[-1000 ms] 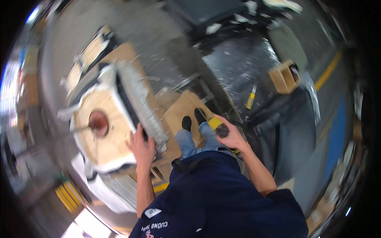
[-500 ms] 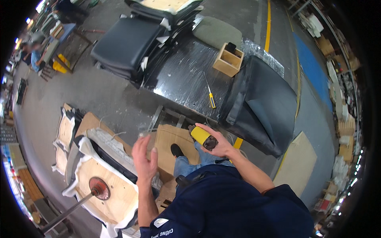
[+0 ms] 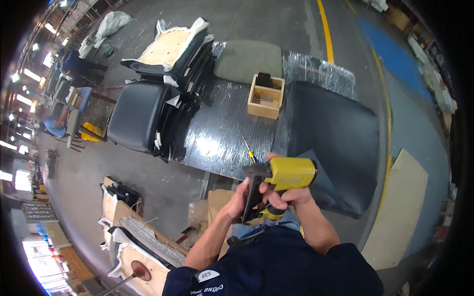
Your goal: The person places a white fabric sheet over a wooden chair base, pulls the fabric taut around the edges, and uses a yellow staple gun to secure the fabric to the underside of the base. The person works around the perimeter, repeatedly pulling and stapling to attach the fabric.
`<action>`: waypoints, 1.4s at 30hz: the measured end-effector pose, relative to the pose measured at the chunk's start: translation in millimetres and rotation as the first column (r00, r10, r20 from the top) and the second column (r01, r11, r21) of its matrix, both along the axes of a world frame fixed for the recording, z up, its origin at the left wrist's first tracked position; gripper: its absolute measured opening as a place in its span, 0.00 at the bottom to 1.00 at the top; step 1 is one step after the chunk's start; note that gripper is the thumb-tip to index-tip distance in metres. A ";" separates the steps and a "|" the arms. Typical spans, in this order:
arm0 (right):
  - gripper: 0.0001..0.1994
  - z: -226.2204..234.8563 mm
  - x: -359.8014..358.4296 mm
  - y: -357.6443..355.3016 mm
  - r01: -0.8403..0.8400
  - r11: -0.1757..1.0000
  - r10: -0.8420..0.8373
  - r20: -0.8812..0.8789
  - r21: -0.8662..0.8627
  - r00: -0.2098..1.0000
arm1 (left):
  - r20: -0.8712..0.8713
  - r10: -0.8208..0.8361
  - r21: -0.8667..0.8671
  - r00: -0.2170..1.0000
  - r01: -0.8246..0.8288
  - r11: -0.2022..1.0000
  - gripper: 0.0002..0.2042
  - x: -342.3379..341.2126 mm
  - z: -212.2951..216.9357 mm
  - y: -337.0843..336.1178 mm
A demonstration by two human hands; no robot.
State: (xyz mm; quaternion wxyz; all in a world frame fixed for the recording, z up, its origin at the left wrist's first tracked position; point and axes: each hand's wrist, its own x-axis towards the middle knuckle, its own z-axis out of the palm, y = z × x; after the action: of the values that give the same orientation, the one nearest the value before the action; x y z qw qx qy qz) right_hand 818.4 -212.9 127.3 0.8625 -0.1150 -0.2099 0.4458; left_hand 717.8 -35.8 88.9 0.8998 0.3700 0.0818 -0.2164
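Note:
A yellow and black pneumatic staple gun [image 3: 292, 173] is held in front of my body, turned sideways. My right hand [image 3: 297, 196] is closed round its handle, under the yellow body. At the black magazine, my left hand [image 3: 237, 201] grips with its fingers partly hidden behind it. Just beyond the tool, a screwdriver [image 3: 253, 157] with a yellow and dark handle lies on the film-covered table [image 3: 219, 133]. Right of it, black upholstery material [image 3: 335, 133] lies spread over the table's end.
A wooden box [image 3: 264, 111] stands near a grey-green pad [image 3: 249, 60] on the table. Stacked black seats [image 3: 138, 116] are at the left. Upholstered wooden panels [image 3: 129, 251] lie lower left, by a round-based pole [image 3: 141, 270]. Two people are at work far left.
My left hand, open and apart before, has come right and taken hold of the staple gun's magazine. The staple gun has risen and turned in my right hand. The view has shifted.

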 end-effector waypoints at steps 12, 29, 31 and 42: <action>0.49 -116.6 190.5 -20.5 0.062 0.796 0.265 -0.439 0.602 0.858 | -0.001 0.105 0.609 0.994 -0.083 0.789 0.29 103.9 -10.4 -63.6; 0.54 -257.2 316.0 -58.3 0.309 0.891 -0.036 -0.627 0.331 0.778 | -0.180 -0.519 0.968 0.836 0.057 -0.245 0.16 493.7 -288.9 62.7; 0.54 -252.9 317.4 -56.8 0.351 0.889 -0.072 -0.667 0.294 0.741 | -0.460 -0.518 0.876 0.721 0.272 -0.399 0.17 514.6 -324.1 67.7; 0.54 -250.0 308.2 -55.0 0.377 0.917 -0.192 -0.687 0.129 0.701 | -0.426 -0.477 0.837 0.769 0.135 -0.530 0.26 513.3 -338.3 46.2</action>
State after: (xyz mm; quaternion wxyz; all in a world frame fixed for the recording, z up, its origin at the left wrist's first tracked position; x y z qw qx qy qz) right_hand 1126.6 -267.9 -122.7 0.9462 0.1330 0.0732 0.2859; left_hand 1231.1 10.5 -249.4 0.0639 0.9555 0.0002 -0.2881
